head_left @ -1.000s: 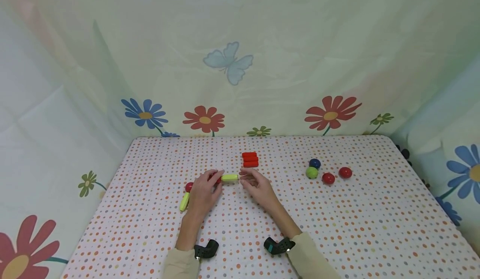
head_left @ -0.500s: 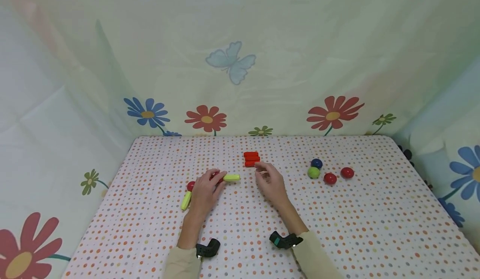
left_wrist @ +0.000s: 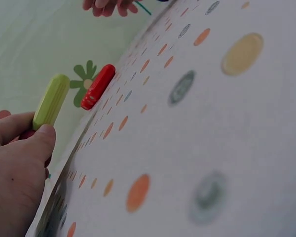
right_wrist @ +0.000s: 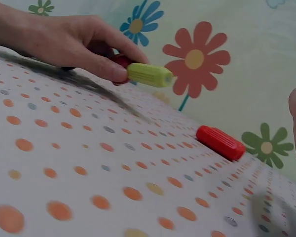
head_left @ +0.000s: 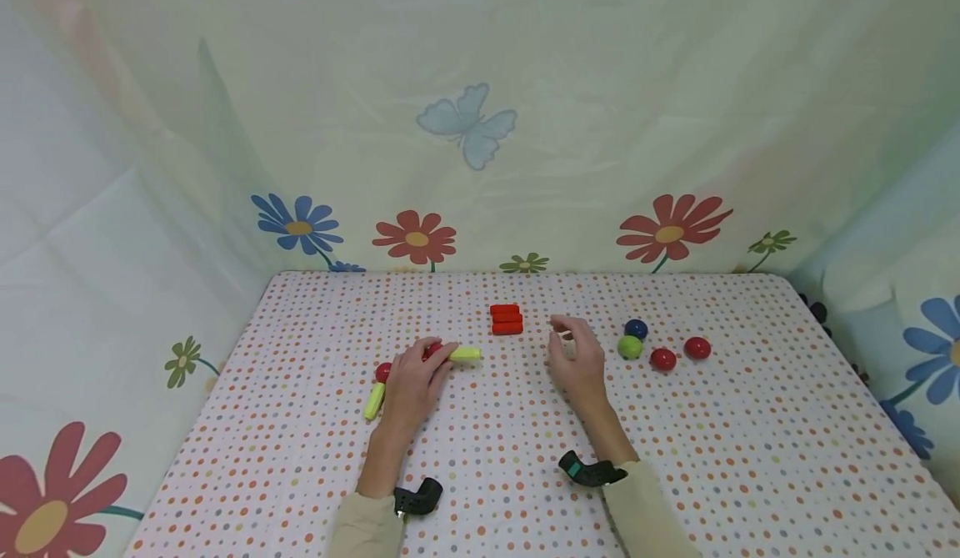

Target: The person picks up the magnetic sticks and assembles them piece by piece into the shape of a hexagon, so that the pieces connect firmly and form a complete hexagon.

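My left hand (head_left: 409, 381) pinches a red ball (head_left: 432, 349) between thumb and fingers. A yellow-green ribbed rod (head_left: 467, 354) sticks out from that ball to the right, and the left wrist view shows the same rod (left_wrist: 51, 101) standing up past the thumb. Beside the hand's left edge lie a second red ball (head_left: 383, 372) and another yellow-green rod (head_left: 374, 401), end to end. Further right, my right hand (head_left: 581, 368) is over the table with thumb and fingers loosely curved and apart, nothing between them. The nearest ball to it is a light green one (head_left: 630, 347).
Several red rods (head_left: 507, 319) lie side by side near the back middle. A dark blue ball (head_left: 636, 329) touches the green one, with red balls (head_left: 663, 359) to their right. The dotted tabletop (head_left: 480, 458) ends at a printed cloth backdrop (head_left: 555, 66).
My right hand has moved right, from beside the yellow-green rod's free end, past the red rods, towards the loose balls. My left hand keeps its hold on the red ball almost unmoved.
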### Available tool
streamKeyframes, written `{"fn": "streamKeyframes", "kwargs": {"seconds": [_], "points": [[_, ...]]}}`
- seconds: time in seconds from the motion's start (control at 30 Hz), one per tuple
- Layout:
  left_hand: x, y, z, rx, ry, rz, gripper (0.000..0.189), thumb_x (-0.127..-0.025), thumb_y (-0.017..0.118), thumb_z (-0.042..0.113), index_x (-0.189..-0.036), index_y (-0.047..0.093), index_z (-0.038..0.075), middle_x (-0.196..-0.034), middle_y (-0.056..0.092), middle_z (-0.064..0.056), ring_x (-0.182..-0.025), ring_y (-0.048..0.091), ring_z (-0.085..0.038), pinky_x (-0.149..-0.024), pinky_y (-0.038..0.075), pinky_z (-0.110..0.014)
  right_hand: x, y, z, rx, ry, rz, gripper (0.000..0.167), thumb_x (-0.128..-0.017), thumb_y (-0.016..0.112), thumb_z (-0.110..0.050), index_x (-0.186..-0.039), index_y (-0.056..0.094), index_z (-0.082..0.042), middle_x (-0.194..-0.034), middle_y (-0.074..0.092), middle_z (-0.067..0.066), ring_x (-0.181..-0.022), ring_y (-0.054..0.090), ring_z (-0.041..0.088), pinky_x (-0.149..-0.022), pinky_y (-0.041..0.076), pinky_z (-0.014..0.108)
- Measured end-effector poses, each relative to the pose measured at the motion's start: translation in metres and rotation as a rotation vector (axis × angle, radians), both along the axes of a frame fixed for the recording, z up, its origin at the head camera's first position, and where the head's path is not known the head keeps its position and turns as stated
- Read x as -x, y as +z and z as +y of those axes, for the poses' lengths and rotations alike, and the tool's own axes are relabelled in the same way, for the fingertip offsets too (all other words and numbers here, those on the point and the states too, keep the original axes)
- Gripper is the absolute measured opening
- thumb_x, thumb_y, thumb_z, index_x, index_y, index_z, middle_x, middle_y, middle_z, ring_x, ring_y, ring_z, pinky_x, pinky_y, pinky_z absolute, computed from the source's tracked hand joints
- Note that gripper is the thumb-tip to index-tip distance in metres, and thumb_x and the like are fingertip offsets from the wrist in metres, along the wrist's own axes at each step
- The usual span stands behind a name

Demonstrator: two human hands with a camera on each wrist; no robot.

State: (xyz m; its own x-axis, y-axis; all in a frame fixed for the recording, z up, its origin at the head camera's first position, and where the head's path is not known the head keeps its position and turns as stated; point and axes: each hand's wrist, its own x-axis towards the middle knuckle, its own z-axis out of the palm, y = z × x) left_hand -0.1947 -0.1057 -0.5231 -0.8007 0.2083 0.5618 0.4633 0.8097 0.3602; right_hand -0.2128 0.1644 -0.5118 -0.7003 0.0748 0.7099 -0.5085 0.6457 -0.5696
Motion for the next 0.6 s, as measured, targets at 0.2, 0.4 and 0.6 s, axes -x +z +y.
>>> {"fn": "streamKeyframes", "kwargs": {"seconds": [0.2, 0.4, 0.6], "points": [[0.000, 0.002, 0.001, 0.000, -0.003, -0.061, 0.034, -0.092, 0.066, 0.026, -0.126, 0.064, 0.030, -0.126, 0.061, -0.004, -0.112, 0.061, -0.023, -0.090, 0.048, -0.043, 0.002, 0.002, 0.032, 0.051, -0.130, 0.016, 0.024, -0.089, 0.058, 0.001, -0.113, 0.062, 0.002, -0.107, 0.064, 0.016, -0.099, 0.058, 0.027, -0.083, 0.043, 0.031], [-0.001, 0.002, 0.001, 0.007, -0.001, -0.071, 0.033, -0.093, 0.065, 0.027, -0.126, 0.064, 0.031, -0.126, 0.060, -0.004, -0.114, 0.060, -0.023, -0.092, 0.048, -0.044, -0.001, 0.004, 0.060, 0.032, -0.272, 0.015, 0.023, -0.090, 0.055, -0.002, -0.112, 0.061, 0.003, -0.108, 0.063, 0.019, -0.103, 0.056, 0.032, -0.089, 0.041, 0.034], [-0.002, 0.000, 0.001, 0.016, 0.006, -0.066, 0.032, -0.092, 0.065, 0.027, -0.124, 0.066, 0.030, -0.125, 0.061, -0.005, -0.113, 0.060, -0.024, -0.091, 0.048, -0.044, 0.000, 0.004, 0.082, 0.077, -0.412, 0.013, 0.026, -0.088, 0.056, -0.002, -0.113, 0.061, 0.003, -0.109, 0.062, 0.022, -0.102, 0.053, 0.036, -0.091, 0.037, 0.047]]}}
